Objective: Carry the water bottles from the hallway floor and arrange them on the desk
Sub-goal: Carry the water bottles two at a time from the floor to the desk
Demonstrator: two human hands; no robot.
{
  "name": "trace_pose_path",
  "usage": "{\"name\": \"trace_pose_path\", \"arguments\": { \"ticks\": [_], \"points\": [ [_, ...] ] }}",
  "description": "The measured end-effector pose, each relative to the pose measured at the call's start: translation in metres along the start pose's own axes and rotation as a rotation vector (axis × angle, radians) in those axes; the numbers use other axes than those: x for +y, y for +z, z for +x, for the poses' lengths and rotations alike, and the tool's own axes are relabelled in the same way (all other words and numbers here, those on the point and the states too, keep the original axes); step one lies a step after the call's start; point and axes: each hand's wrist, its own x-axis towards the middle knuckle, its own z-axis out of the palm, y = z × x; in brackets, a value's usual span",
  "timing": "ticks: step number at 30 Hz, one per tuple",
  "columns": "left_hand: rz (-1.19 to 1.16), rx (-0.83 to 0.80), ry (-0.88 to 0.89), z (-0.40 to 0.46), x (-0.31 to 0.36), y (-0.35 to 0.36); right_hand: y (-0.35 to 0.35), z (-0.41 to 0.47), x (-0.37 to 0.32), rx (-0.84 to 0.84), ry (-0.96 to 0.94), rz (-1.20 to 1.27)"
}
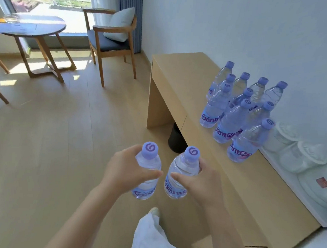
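Two bottles in hand, both carried over the wooden floor, just short of the tabletop edge.

Left hand: fingers and thumb wrapped round the upper body of the left bottle, thumb lying across its front. The bottle stands out below the hand, label end down. Long axis near upright, purple cap up and leaning slightly toward the camera.

Right hand: same wrap on the right bottle, thumb across the front, fingers behind the shoulder. Axis near upright, cap tilted a little to the right, base angled left toward its neighbour. The two bottles are side by side, close but apart (thumb tips nearly meet between them).

On the tabletop: a cluster of bottles standing upright near the wall, caps up, packed close together in rough rows; labels face the room on the front ones. Exact count unclear, since the rear ones overlap.

Beside the cluster, toward the near end, pale wrapped items, blurred. A dark bin sits under the tabletop.
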Motion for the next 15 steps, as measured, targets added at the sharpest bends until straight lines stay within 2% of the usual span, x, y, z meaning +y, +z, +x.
{"name": "trace_pose_path", "arguments": {
  "ticks": [7, 15],
  "points": [
    [-0.012, -0.021, 0.055, 0.150, 0.048, 0.003, -0.006, 0.135, -0.020, 0.033, 0.046, -0.051],
    [-0.013, -0.083, 0.132, 0.285, 0.095, 0.016, -0.007, 0.252, -0.041, 0.248, 0.130, 0.030]
  ]
}}
